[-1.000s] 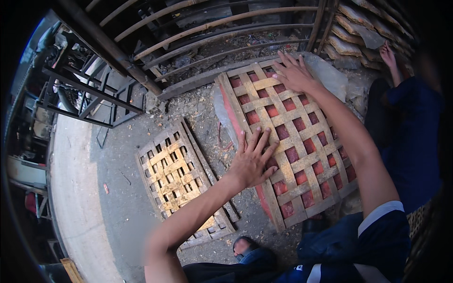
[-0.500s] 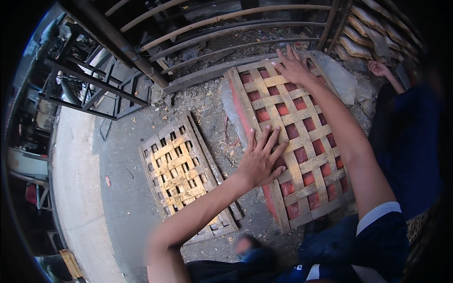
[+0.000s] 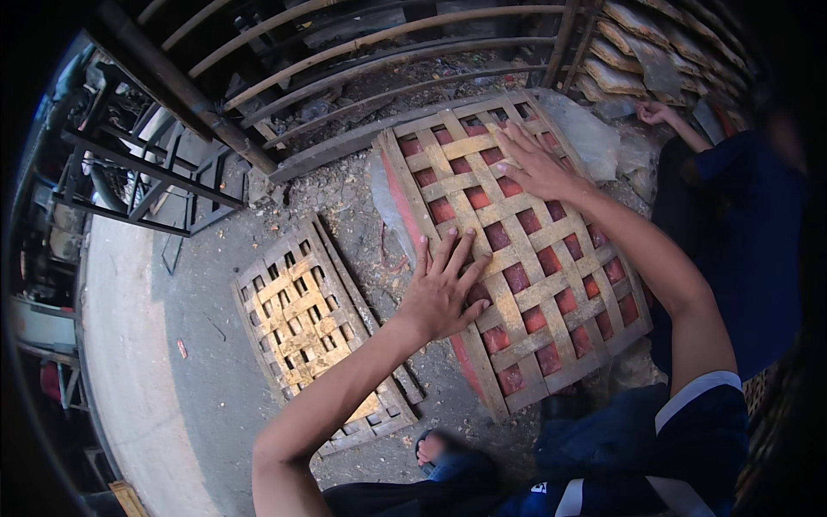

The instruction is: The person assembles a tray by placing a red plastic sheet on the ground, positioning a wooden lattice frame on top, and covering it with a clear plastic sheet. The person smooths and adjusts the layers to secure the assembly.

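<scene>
A large woven bamboo panel in a wooden frame lies over something red that shows through its gaps. My left hand rests on its left edge with the fingers spread. Farther up the lattice, my right hand lies flat, its fingers stretched toward the far left. Neither hand holds anything. Red material and clear plastic sheeting show along the left side beneath the panel. What lies under the red layer is hidden.
Smaller woven panels lie on the ground at left. A bamboo rail fence runs along the far side. Stacked sacklike slabs stand at far right, near another person's hand and dark blue clothing. Black metal frames stand at left.
My right hand has drawn back from the panel's far edge toward its middle. The left hand stays on the left edge. The whole view has shifted slightly.
</scene>
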### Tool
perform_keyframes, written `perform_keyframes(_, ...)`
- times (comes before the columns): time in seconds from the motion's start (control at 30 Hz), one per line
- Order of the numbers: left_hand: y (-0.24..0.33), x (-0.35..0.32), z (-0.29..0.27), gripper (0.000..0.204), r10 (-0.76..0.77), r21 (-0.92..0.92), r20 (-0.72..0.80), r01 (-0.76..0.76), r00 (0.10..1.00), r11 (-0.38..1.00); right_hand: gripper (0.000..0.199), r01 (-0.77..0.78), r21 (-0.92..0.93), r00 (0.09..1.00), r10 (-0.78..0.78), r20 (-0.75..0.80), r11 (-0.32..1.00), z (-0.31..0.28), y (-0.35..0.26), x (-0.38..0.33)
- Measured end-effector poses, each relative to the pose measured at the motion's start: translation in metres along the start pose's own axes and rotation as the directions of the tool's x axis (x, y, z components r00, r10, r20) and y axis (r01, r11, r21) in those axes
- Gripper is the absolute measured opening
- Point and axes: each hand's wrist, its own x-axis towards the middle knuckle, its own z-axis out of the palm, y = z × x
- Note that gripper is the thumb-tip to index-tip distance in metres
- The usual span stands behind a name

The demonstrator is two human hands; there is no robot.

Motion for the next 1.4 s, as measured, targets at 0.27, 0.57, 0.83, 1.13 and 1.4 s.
perform_keyframes(0.27,0.000,0.002,-0.004,0.074,0.006,0.032,-0.014,-0.006,1.000,0.999,0.068,0.001,-0.189,0.990,0.025,0.136,0.982,-0.031,0.024,-0.068)
perform_keyframes(0.57,-0.002,-0.004,-0.007,0.073,-0.021,0.112,0.062,0.014,0.998,0.994,0.072,-0.082,-0.006,0.996,0.082,-0.047,0.997,-0.046,-0.002,-0.077)
perform_keyframes(0.83,-0.003,-0.008,-0.003,0.074,0.007,0.090,-0.041,-0.003,0.999,0.996,0.075,0.600,-0.118,0.789,-0.560,0.254,0.791,-0.012,-0.091,-0.119)
perform_keyframes(1.13,0.003,0.005,-0.005,0.074,0.026,0.089,0.046,-0.030,0.999,0.996,0.082,-0.547,-0.276,0.835,0.536,-0.121,0.790,-0.098,0.138,-0.110)
perform_keyframes(1.4,-0.002,-0.003,-0.011,0.076,0.008,0.112,0.094,-0.018,0.996,0.994,0.075,0.552,0.006,0.827,-0.549,0.120,0.834,-0.028,-0.112,-0.133)
